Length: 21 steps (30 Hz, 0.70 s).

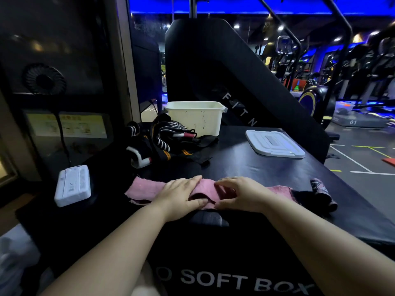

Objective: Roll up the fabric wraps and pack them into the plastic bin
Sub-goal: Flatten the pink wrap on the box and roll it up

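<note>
As pink wrap (145,187) lies spread, L hand (181,195) flat atop, R hand (242,194) pinching it.

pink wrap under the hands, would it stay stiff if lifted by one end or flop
Probably floppy: the pink wrap lies limp and creases where the left hand presses it. Likely light, being thin cloth. Its fuzzy surface should grip the black soft box rather than slide.
</note>
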Tool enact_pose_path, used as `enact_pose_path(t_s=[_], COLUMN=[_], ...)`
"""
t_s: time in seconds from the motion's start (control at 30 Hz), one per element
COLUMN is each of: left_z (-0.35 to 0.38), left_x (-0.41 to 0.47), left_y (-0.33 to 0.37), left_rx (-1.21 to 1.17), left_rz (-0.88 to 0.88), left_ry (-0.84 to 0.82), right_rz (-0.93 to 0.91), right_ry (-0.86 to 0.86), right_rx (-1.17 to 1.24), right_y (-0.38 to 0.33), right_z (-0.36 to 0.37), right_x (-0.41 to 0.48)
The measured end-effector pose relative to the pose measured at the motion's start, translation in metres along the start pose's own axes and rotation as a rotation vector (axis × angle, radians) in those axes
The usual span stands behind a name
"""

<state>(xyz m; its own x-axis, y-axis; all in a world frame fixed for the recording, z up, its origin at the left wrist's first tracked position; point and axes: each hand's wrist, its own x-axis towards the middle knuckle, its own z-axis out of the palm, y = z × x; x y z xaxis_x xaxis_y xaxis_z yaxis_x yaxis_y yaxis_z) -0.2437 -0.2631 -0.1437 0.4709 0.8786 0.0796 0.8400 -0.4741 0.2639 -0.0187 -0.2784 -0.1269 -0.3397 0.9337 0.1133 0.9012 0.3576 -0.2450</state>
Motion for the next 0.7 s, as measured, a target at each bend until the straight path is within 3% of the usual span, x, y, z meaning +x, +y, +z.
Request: enact_pose_path(t_s=[0.23, 0.53, 0.7], left_z=[0.001, -0.01, -0.009], left_x=[0.0, 0.016, 0.019], left_y=[0.0, 0.008, 0.008], left_rx=[-0.046, -0.13, -0.131], left_rz=[-0.034, -0.098, -0.062], left_ry=[0.04, -0.046, -0.07], right_rz=[-0.106, -0.098, -0.08], right_ry=[0.08, 0.262, 0.208], right_rx=[-0.208, -0.09, -0.05], right_y=[-0.003, 0.002, 0.004], right_z=[0.007, 0.013, 0.011], right_x=[-0.001, -0.007, -0.009])
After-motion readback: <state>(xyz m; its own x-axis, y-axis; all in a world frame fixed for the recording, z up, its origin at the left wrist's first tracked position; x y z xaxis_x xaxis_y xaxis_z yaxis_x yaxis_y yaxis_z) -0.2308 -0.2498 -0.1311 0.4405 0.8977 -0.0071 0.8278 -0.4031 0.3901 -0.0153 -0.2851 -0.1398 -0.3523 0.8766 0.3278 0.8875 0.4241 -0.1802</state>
